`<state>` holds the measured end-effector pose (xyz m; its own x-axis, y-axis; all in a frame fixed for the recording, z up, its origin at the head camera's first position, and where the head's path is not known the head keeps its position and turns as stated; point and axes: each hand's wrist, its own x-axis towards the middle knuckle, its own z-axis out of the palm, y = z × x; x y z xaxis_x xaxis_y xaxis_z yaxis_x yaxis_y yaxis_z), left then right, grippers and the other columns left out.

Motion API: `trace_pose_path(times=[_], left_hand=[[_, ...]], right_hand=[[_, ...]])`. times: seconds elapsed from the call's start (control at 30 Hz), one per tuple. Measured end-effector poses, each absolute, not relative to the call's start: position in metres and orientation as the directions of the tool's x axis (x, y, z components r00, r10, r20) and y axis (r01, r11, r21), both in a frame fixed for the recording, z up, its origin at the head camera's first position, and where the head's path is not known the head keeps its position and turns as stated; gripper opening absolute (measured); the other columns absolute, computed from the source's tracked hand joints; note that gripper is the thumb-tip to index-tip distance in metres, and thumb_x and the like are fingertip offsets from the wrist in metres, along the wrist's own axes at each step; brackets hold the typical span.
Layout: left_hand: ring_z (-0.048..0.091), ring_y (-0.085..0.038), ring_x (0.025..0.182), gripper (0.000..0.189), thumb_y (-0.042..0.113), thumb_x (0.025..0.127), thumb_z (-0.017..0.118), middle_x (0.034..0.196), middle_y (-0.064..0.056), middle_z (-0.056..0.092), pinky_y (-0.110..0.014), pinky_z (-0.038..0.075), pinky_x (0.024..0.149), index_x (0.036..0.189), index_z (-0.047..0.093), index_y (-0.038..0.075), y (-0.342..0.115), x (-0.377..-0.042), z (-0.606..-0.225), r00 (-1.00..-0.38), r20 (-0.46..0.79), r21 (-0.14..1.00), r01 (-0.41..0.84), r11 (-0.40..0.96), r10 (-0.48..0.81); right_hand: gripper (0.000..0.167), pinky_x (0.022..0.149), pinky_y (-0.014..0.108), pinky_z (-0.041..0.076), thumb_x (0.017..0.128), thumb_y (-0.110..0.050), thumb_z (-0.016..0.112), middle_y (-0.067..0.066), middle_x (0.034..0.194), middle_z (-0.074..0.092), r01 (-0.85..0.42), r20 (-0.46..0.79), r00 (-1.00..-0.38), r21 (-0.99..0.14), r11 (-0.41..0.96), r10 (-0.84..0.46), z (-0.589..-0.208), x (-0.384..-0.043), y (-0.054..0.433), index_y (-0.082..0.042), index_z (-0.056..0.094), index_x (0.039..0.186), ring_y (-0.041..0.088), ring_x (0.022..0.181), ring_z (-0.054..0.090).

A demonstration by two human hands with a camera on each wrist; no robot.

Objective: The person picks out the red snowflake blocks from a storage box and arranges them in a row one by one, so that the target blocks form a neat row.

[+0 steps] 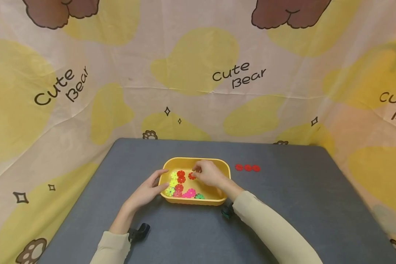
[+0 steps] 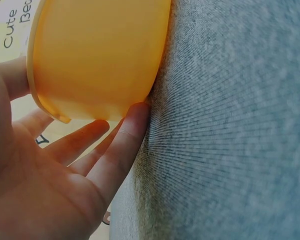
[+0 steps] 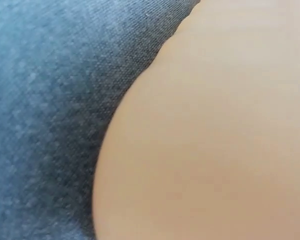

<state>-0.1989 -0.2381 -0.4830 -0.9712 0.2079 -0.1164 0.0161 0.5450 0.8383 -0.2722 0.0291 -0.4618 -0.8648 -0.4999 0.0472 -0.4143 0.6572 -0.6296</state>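
On the tabletop [image 1: 184, 234], my left hand [image 1: 146, 190] grips the left end of the yellow tray [image 1: 184, 201], fingers spread. My right hand [image 1: 208, 174] bends its fingers at a red disc [image 1: 190, 176] inside; whether pinched, I can't tell. I'd take its edge lightly.

A yellow plastic basin [image 1: 194, 201] lies flat, held by the left hand [image 1: 147, 189]; one red notched disc [image 1: 191, 176] sits inside by the right hand [image 1: 208, 173], mixed-colour discs [image 1: 180, 179] leftward, three red discs [image 1: 248, 168] outside, rightward.
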Motion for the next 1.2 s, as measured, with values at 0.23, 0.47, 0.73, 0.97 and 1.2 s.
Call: trace_pose_path(times=[0.23,0.47,0.73,0.97,1.2], left_hand=[[0.035,-0.046,0.145,0.061,0.036,0.100,0.064,0.163,-0.014,0.029,-0.065,0.035,0.110,0.153,0.039,0.023,-0.237,-0.200,-0.482,-0.970,-0.118,0.839,0.017,0.543,0.212],[0.032,-0.046,0.146,0.059,0.036,0.100,0.064,0.164,-0.015,0.028,-0.065,0.033,0.111,0.152,0.040,0.022,-0.238,-0.200,-0.480,-0.968,-0.117,0.845,0.020,0.534,0.222],[0.031,-0.047,0.146,0.059,0.037,0.100,0.064,0.164,-0.015,0.027,-0.066,0.032,0.111,0.152,0.040,0.023,-0.239,-0.199,-0.480,-0.968,-0.119,0.844,0.018,0.536,0.221],[0.030,-0.047,0.147,0.058,0.036,0.100,0.064,0.164,-0.015,0.028,-0.066,0.031,0.111,0.152,0.041,0.023,-0.239,-0.199,-0.480,-0.969,-0.114,0.843,0.022,0.537,0.218],[0.029,-0.047,0.147,0.059,0.036,0.100,0.064,0.164,-0.015,0.028,-0.066,0.031,0.112,0.152,0.041,0.023,-0.238,-0.199,-0.480,-0.970,-0.118,0.844,0.015,0.537,0.213]], right_hand=[[0.017,0.088,0.038,0.054,0.094,-0.016,0.074,0.005,0.101,0.070,-0.427,0.026,-0.855,-0.599,0.677,-0.517,-0.466,-0.277,0.019,-0.005,0.073,0.107,0.021,0.096,0.064],[0.009,0.086,0.035,0.053,0.092,-0.017,0.077,-0.001,0.092,0.065,-0.419,0.005,-0.858,-0.583,0.696,-0.513,-0.474,-0.278,0.018,-0.011,0.071,0.096,0.016,0.085,0.059],[0.016,0.086,0.033,0.051,0.089,-0.018,0.081,-0.001,0.094,0.061,-0.424,-0.016,-0.853,-0.561,0.711,-0.521,-0.477,-0.277,0.013,-0.010,0.073,0.100,0.016,0.087,0.058],[0.021,0.089,0.035,0.051,0.089,-0.015,0.080,0.001,0.097,0.061,-0.417,-0.039,-0.852,-0.552,0.722,-0.522,-0.479,-0.276,0.010,-0.008,0.073,0.107,0.018,0.091,0.057],[0.019,0.089,0.035,0.050,0.088,-0.013,0.080,0.001,0.096,0.061,-0.380,-0.069,-0.856,-0.590,0.713,-0.513,-0.480,-0.276,0.011,-0.008,0.074,0.105,0.018,0.090,0.056]])
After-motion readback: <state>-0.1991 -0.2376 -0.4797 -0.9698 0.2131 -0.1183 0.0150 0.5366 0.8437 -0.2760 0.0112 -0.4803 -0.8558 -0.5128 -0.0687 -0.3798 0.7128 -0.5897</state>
